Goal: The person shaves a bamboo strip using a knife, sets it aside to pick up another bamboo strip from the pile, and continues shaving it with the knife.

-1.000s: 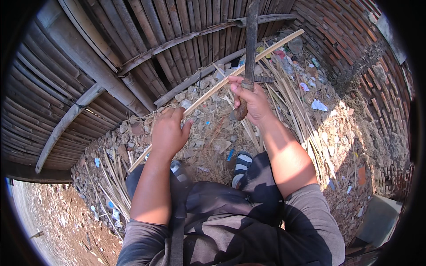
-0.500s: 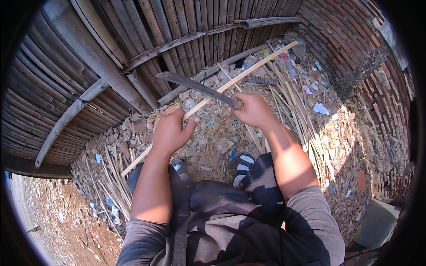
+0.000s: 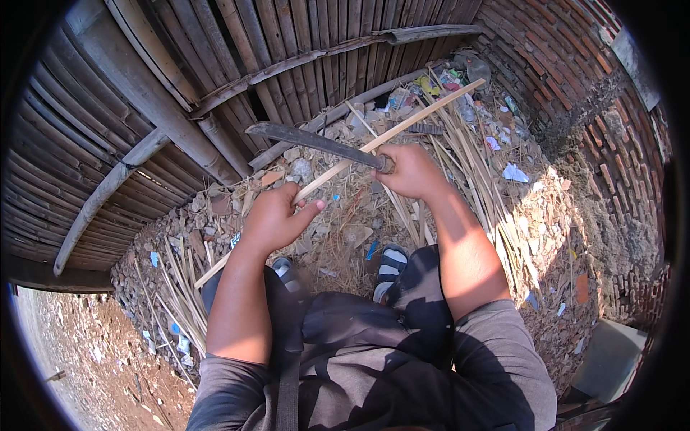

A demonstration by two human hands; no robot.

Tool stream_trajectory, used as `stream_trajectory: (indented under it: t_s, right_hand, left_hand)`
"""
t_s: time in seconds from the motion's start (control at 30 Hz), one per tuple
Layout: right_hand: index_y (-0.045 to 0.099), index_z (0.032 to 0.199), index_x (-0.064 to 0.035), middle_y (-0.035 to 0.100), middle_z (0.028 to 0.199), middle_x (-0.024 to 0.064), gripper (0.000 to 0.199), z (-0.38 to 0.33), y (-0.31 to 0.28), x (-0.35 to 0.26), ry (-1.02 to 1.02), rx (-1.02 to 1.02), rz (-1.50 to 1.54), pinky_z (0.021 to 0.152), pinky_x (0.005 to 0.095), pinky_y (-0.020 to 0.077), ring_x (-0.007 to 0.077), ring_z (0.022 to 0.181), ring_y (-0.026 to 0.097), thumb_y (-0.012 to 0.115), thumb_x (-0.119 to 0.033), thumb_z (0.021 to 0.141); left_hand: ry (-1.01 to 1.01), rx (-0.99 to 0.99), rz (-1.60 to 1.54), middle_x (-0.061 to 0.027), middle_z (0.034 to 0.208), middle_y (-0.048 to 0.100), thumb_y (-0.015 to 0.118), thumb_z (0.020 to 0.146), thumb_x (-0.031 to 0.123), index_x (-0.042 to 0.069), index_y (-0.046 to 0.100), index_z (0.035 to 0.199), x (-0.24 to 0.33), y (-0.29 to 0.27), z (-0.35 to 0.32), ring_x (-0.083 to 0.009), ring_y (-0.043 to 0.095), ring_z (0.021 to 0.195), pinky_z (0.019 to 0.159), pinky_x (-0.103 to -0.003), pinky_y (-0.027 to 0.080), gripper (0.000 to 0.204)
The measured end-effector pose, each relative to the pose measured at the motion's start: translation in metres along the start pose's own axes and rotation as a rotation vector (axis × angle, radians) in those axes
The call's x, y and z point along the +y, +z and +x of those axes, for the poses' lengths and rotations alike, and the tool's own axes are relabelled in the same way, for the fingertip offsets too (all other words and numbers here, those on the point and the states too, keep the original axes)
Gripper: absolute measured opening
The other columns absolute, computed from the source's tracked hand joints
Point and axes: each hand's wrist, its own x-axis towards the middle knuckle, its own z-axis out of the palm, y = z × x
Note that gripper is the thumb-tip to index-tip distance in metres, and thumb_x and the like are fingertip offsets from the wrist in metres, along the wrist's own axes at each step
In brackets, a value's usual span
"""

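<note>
As left hand (image 3: pixel 275 221) grips strip (image 3: pixel 412 124), right hand (image 3: pixel 411 171) just beside

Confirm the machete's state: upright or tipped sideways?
Tipped sideways: from the right hand, the machete points left, crossing the pale strip in view. Whether they touch, I cannot tell.

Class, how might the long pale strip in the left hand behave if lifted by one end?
The pale strip would probably feel fairly stiff, as it looks nearly straight well beyond the left hand. It seems likely to be light for its length, being so slender.
</note>
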Motion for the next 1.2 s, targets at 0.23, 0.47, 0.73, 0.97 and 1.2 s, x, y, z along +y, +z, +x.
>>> stream_trajectory:
  t_s: [0.23, 0.47, 0.73, 0.97, 1.2]
  right_hand:
    - [0.073, 0.115, -0.0032, 0.075, 0.099, 0.0229, 0.042, -0.002, -0.015, 0.007, 0.213, 0.01, 0.161, 0.085, 0.0436, 0.0558, 0.038, 0.093, 0.073, 0.082, -0.028, 0.083]
    - [0.072, 0.12, -0.0023, 0.075, 0.103, 0.0229, 0.051, 0.006, -0.015, 0.027, 0.257, 0.027, 0.27, 0.087, 0.0434, 0.0559, 0.0363, 0.098, 0.074, 0.082, -0.036, 0.082]
    - [0.071, 0.116, 0.0, 0.073, 0.084, 0.0196, 0.045, 0.003, -0.006, -0.001, 0.241, -0.015, 0.199, 0.077, 0.0419, 0.0537, 0.0293, 0.079, 0.071, 0.082, -0.031, 0.084]
    - [0.072, 0.114, -0.0011, 0.073, 0.086, 0.0201, 0.043, 0.007, -0.006, 0.041, 0.179, 0.114, 0.236, 0.074, 0.044, 0.0534, 0.0361, 0.081, 0.072, 0.082, -0.03, 0.084]
    - [0.073, 0.116, -0.0065, 0.075, 0.098, 0.021, 0.042, -0.004, -0.008, 0.038, 0.199, 0.147, 0.194, 0.086, 0.0441, 0.0554, 0.0393, 0.095, 0.072, 0.081, -0.034, 0.085]
  left_hand:
    - [0.014, 0.024, 0.028, -0.0159, 0.064, 0.062, 0.08, 0.085, 0.048, 0.001, 0.064, 0.081, -0.01, 0.002, 0.003, -0.0326, 0.064, 0.061, 0.061, -0.042, 0.05, 0.05]
    - [-0.023, -0.004, -0.097, -0.0131, 0.064, 0.061, 0.08, 0.085, 0.051, 0.001, 0.064, 0.081, -0.017, -0.002, 0.0, -0.0263, 0.062, 0.059, 0.059, -0.039, 0.049, 0.052]
    - [-0.036, -0.048, -0.095, -0.014, 0.067, 0.062, 0.079, 0.087, 0.05, 0.0, 0.063, 0.081, -0.017, -0.004, 0.002, -0.0253, 0.061, 0.062, 0.061, -0.04, 0.049, 0.053]
    - [-0.139, -0.146, -0.208, -0.009, 0.067, 0.058, 0.078, 0.09, 0.051, -0.001, 0.065, 0.085, -0.024, -0.015, -0.002, -0.0182, 0.055, 0.063, 0.061, -0.039, 0.048, 0.053]
    - [-0.061, -0.028, -0.13, -0.0104, 0.067, 0.06, 0.077, 0.09, 0.051, -0.002, 0.067, 0.09, -0.024, -0.006, 0.004, -0.02, 0.058, 0.064, 0.062, -0.039, 0.048, 0.054]
